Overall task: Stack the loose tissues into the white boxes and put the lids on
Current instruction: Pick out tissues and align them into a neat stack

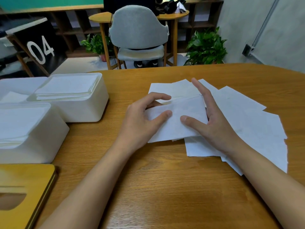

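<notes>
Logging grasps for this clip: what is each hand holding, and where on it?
Both hold one folded tissue: left hand pinches its left end, right hand its right end.

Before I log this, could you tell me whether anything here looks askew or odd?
Only the loose tissues: they lie fanned crookedly across the table beside both hands. The tissue boxes sit upright and filled, not yet lidded.

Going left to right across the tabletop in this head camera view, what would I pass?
Wooden lid → white boxes holding tissues → left hand → folded tissue held in both hands → right hand → loose tissues.
</notes>
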